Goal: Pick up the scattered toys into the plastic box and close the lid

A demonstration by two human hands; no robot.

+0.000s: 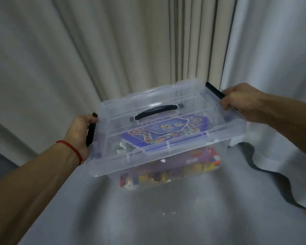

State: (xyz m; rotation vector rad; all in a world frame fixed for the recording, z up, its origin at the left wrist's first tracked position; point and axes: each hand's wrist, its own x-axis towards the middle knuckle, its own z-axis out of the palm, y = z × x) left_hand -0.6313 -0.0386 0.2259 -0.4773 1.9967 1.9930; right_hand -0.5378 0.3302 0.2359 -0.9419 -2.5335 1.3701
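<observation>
Clear plastic box (166, 167) w/ its clear lid (154, 110) on top sits on a pale grey surface (148, 214), toward the far edge, close to the curtains (113, 46) behind. Lid is ribbed, w/ a black carry handle (155, 110) in the middle, lying flat. A black latch (91, 132) runs down the box's left end, another black latch (215, 91) along the right end. Left hand (78, 131) is curled around the left latch, thumb on top, fingers wrapped under it; a red string bracelet (71, 147) sits on that wrist. Right hand (242, 101) is closed over the near part of the right latch, fingers pressing on the lid's corner. Through the lid: a blue board-game sheet (168, 133) w/ a coloured track printed on it, lying flat near the top of the contents. Through the front wall: a jumble of toys (159, 174), yellow, red, orange bits, plus a multicoloured cube (213, 161) at the right. Individual toys are blurred by the plastic & can't be told apart. Can't tell whether either latch is fully snapped down. White cloth (272, 156) drapes over the surface's right edge; the box's far right corner hides part of it. Both forearms cut off by frame edges.
</observation>
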